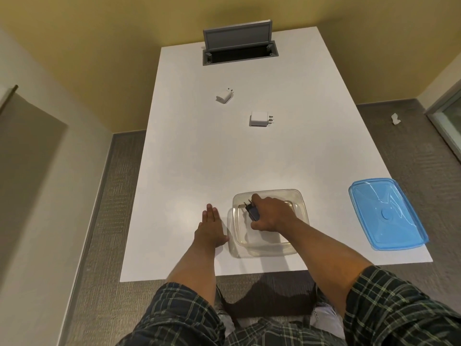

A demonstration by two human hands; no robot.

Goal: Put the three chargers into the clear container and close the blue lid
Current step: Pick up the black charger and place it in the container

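Observation:
A clear container [298,206] stands near the table's front edge. My right hand [270,216] is over its inside and grips a black charger [252,211], prongs pointing away to the left. My left hand [210,229] rests flat on the table just left of the container, fingers straight. Two white chargers lie farther back: a larger one [259,118] right of centre and a smaller one [224,96] behind it to the left. The blue lid [386,214] lies flat at the front right corner, apart from the container.
The white table [199,158] is narrow, with carpet on both sides. A grey cable hatch [238,47] with its flap raised sits at the far end. A scrap of white paper [395,119] lies on the floor at the right.

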